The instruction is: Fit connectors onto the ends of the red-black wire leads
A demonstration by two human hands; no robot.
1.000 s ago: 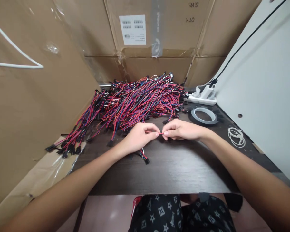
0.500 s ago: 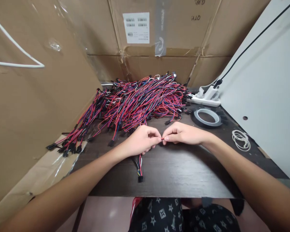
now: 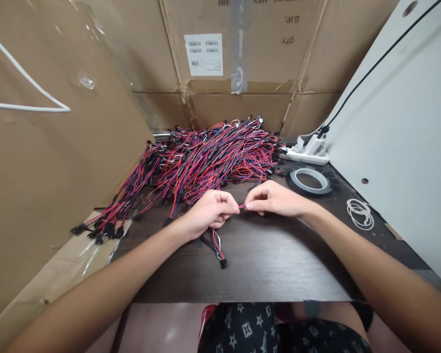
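Over the dark table, my left hand point(image 3: 216, 210) and my right hand point(image 3: 270, 198) face each other, fingertips pinched on the same wire harness. A short stretch of its red and dark wires point(image 3: 242, 207) shows in the small gap between them. Below my left hand hangs a bundle of red, white, yellow and black wires that ends in a black connector point(image 3: 223, 264); it looks like part of the same harness, though my fingers hide the join. Right behind both hands lies a big heap of red and blue wire harnesses point(image 3: 213, 157) with black connectors.
A roll of tape point(image 3: 309, 181) lies right of the heap, with a loose coil of white cord point(image 3: 360, 214) nearer me. A white power strip point(image 3: 305, 156) stands at the back right. Cardboard point(image 3: 106, 122) walls the left and back; a white panel point(image 3: 397, 122) stands at right.
The gap between my hands has widened slightly, so more wire shows. The hanging connector has swung to the right and up. The whole view has shifted a little.
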